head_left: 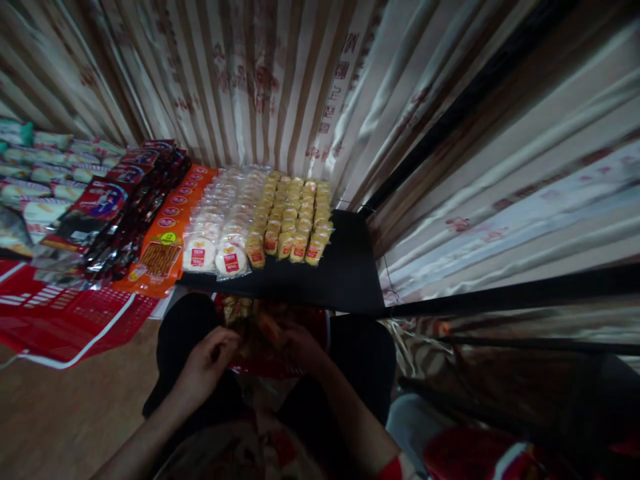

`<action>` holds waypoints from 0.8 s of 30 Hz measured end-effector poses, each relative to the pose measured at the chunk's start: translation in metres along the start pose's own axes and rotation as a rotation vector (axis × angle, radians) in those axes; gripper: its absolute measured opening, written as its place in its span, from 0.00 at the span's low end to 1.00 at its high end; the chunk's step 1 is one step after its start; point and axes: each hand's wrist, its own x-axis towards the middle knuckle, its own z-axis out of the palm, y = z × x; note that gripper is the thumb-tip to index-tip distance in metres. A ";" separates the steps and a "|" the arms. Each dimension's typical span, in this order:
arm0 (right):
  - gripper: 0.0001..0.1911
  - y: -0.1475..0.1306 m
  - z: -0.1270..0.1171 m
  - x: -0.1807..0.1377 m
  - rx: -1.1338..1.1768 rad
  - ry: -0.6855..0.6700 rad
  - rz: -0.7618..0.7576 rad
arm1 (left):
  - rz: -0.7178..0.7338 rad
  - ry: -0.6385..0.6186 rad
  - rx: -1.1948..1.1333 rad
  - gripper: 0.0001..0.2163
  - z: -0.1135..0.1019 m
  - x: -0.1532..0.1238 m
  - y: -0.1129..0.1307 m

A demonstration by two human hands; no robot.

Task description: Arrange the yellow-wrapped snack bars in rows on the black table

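Observation:
A red basket [260, 367] rests between my knees, with shiny gold-coloured wrapped snacks [237, 309] inside. My left hand [217, 348] is over its left side, fingers curled together; whatever they may hold is hidden. On the right, my right hand [299, 345] reaches into the basket, its fingers closed at a small orange-brown wrapped snack [270, 328], dim and blurred. Just beyond, on a black tabletop [353, 263], stand rows of small yellow wrapped cakes [293, 217]. Beside them lie rows of round white wrapped crackers [220, 220].
Left of the crackers lie orange snack packets [165, 230], a stack of dark packets [115, 207] and white-green packets [55, 170]. Another red basket [85, 320] with a white handle is below them. Curtains [280, 80] and a black bar [450, 120] close off the back and right.

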 end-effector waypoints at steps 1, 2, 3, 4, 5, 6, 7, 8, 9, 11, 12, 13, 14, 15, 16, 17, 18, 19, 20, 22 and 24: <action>0.11 -0.005 -0.006 -0.003 0.087 -0.075 0.008 | -0.017 0.002 -0.030 0.15 0.012 0.003 -0.003; 0.10 -0.009 -0.012 -0.005 0.175 -0.148 0.021 | -0.050 0.020 -0.086 0.16 0.025 0.005 -0.006; 0.10 -0.014 -0.017 -0.007 0.246 -0.199 0.037 | -0.098 0.033 -0.157 0.18 0.038 0.007 -0.009; 0.11 -0.018 -0.020 -0.009 0.294 -0.215 0.053 | -0.143 0.043 -0.236 0.21 0.051 0.009 -0.011; 0.12 -0.021 -0.024 -0.010 0.341 -0.226 0.069 | -0.182 0.042 -0.319 0.25 0.061 0.012 -0.011; 0.13 -0.024 -0.026 -0.010 0.387 -0.219 0.095 | -0.210 0.030 -0.400 0.28 0.070 0.014 -0.010; 0.14 -0.027 -0.029 -0.010 0.425 -0.197 0.123 | -0.230 0.015 -0.469 0.30 0.076 0.017 -0.007; 0.14 -0.029 -0.032 -0.011 0.467 -0.181 0.155 | -0.242 0.010 -0.515 0.31 0.081 0.020 -0.002; 0.14 -0.031 -0.035 -0.010 0.505 -0.171 0.183 | -0.245 0.019 -0.538 0.32 0.083 0.022 0.003; 0.14 -0.034 -0.041 -0.010 0.554 -0.154 0.225 | -0.230 0.061 -0.512 0.31 0.086 0.027 0.013; 0.14 -0.036 -0.045 -0.010 0.582 -0.140 0.250 | -0.214 0.082 -0.475 0.29 0.086 0.029 0.017; 0.15 -0.038 -0.049 -0.010 0.612 -0.125 0.273 | -0.194 0.093 -0.437 0.26 0.086 0.031 0.021; 0.16 -0.041 -0.053 -0.009 0.654 -0.108 0.300 | -0.175 0.087 -0.412 0.24 0.087 0.032 0.023; 0.17 -0.044 -0.057 -0.009 0.703 -0.087 0.320 | -0.163 0.078 -0.406 0.22 0.088 0.033 0.025; 0.18 -0.048 -0.061 -0.009 0.751 -0.068 0.326 | -0.161 0.072 -0.421 0.21 0.090 0.034 0.027; 0.19 -0.052 -0.064 -0.009 0.793 -0.048 0.316 | -0.168 0.076 -0.453 0.20 0.093 0.035 0.029; 0.19 -0.056 -0.066 -0.010 0.824 -0.024 0.293 | -0.177 0.084 -0.496 0.21 0.097 0.035 0.032; 0.20 -0.060 -0.068 -0.010 0.849 -0.004 0.271 | -0.185 0.096 -0.537 0.21 0.101 0.035 0.036; 0.19 -0.063 -0.069 -0.011 0.868 0.016 0.251 | -0.190 0.109 -0.570 0.21 0.105 0.035 0.040; 0.17 -0.068 -0.069 -0.011 0.882 0.071 0.209 | -0.182 0.130 -0.614 0.21 0.116 0.035 0.051; 0.15 -0.069 -0.068 -0.011 0.873 0.161 0.171 | -0.169 0.137 -0.646 0.20 0.129 0.037 0.061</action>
